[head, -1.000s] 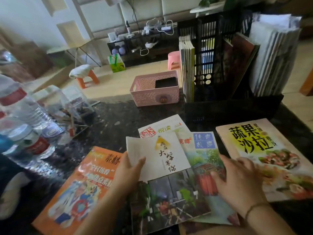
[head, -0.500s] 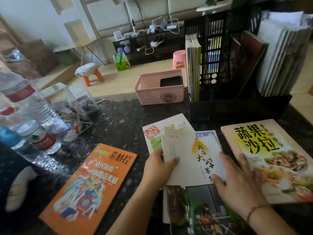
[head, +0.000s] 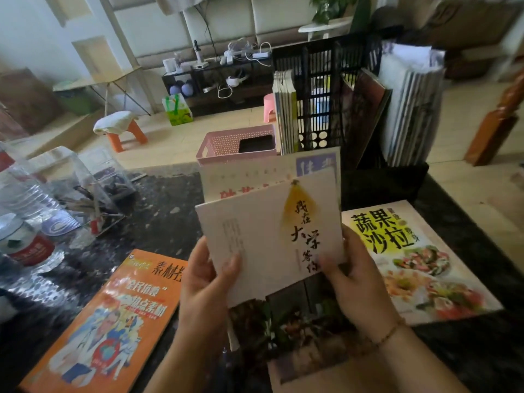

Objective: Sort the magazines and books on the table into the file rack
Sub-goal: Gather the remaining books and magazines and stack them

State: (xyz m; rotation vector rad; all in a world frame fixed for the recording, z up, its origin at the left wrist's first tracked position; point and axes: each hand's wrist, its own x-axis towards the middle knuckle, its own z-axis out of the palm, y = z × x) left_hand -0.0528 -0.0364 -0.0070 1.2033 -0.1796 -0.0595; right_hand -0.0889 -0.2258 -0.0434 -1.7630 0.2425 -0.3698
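The left hand (head: 208, 279) grips the lower left edge of a small stack of thin paper booklets, thumb curled over the front cover and fingers hidden behind; the right hand (head: 358, 282) pinches the lower right corner, thumb on the cover. The front one is a white booklet with a yellow leaf shape and black brush lettering (head: 272, 239), tilted slightly; behind it stand a white magazine with red lettering (head: 243, 177) and one with a blue title block (head: 316, 165), all raised above the counter (head: 158, 211), a dark speckled stone surface. Beneath the hands lies a glossy magazine with a dark plant photograph (head: 286, 327). Flat on the counter just right of the right hand lies a yellow-and-white cookbook with salad pictures (head: 419, 268); to the left of the left hand lies an orange magazine with cartoon figures (head: 113, 324). Beyond the held stack stands the black slatted plastic file rack (head: 320, 89), already holding upright magazines in its left, middle and right compartments; the stack's top edge overlaps its lower front. A pink perforated plastic basket (head: 226, 144) sits beside the rack's left end. Clear plastic water bottles (head: 25, 222) and a transparent box (head: 85, 188) crowd the counter's far left.
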